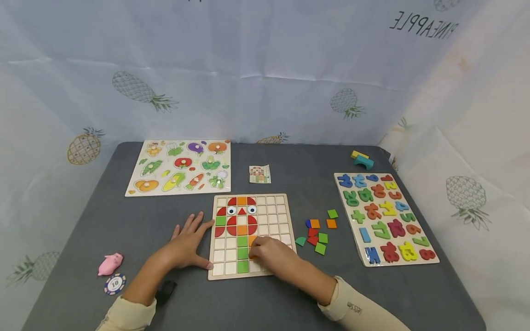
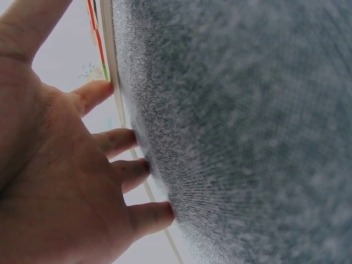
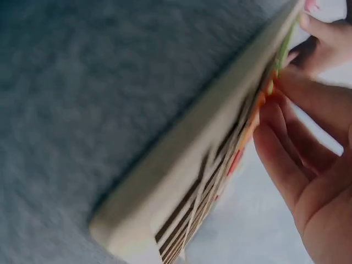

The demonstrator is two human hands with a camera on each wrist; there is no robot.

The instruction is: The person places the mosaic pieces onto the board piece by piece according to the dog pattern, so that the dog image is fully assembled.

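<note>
A wooden grid board [image 1: 230,255] lies in the middle of the table, partly filled with red, orange and green pieces and two eye pieces. My left hand [image 1: 185,246] has its fingers spread, with thumb and index finger touching the board's left edge; the left wrist view shows its palm [image 2: 60,159] holding nothing. Over the lower middle cells, my right hand [image 1: 275,257] pinches an orange square tile [image 3: 268,87] at the board's surface. Another orange tile [image 1: 252,240] sits just above those fingertips. Green tiles [image 1: 242,253] fill the column beside it. The right hand hides several cells.
Loose tiles [image 1: 323,238] lie right of the board. A small pattern card [image 1: 259,174] is behind it. A vegetable puzzle [image 1: 182,168] lies back left, a letter-and-number puzzle [image 1: 387,220] right. Arch blocks [image 1: 363,162], a pink pig [image 1: 110,264] and a poker chip [image 1: 114,284] stand around.
</note>
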